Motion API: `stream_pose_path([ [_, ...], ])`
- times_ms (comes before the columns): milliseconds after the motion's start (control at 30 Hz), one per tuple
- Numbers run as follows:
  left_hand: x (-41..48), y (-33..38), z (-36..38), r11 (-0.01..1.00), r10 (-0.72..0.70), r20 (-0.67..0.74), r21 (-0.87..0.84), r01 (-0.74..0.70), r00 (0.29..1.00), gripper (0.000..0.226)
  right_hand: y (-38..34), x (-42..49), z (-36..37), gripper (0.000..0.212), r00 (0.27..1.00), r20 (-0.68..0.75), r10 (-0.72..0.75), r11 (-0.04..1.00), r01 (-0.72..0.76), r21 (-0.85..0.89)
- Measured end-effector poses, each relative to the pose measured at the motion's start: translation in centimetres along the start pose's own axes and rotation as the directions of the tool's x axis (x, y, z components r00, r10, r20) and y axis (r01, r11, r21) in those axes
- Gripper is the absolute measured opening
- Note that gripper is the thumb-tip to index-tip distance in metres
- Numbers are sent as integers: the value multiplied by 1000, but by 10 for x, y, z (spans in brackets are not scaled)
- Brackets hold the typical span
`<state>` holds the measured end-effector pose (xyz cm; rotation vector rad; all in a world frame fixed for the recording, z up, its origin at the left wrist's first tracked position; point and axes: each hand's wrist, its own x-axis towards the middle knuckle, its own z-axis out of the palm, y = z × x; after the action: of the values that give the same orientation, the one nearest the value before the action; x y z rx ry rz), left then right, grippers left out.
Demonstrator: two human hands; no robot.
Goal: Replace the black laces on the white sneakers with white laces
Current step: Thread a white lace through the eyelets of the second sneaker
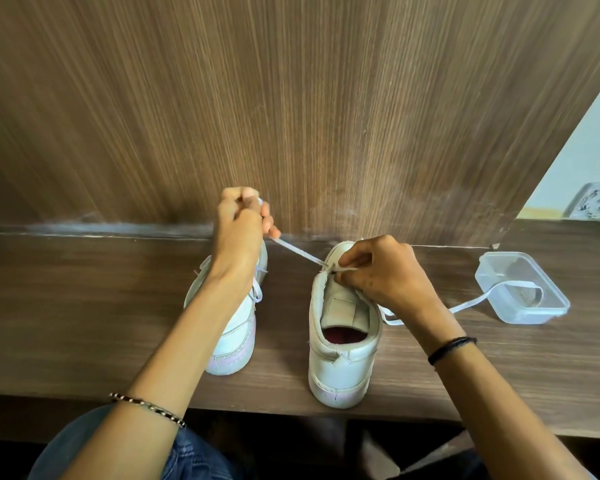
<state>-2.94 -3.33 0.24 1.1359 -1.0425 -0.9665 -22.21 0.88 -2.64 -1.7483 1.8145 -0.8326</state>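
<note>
— Where is the lace?
— The white lace (297,252) runs taut from an eyelet of the right sneaker (340,344) up to my left hand (238,233), which grips its end. My right hand (385,271) pinches it at the eyelet.
— How does it handle?
— Light, flat and limp, I judge, so I hold it near the tip. The slack trails into the plastic container (520,315) on the worktop (84,306).

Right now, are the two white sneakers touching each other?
Apart. The head view shows a strip of bare wooden desk between the left sneaker and the right sneaker.
</note>
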Motion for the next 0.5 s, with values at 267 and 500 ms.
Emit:
stream_pose_path([
  [267,-12,-30,-3,467,-115,621,723,-510,775,9,4,-2,-7,16,1000,-14,-28,998,28,52],
  [500,-12,-16,1,536,146,483,695,-479,863,24,5,-4,-10,3,998,-36,-57,992,61,109],
])
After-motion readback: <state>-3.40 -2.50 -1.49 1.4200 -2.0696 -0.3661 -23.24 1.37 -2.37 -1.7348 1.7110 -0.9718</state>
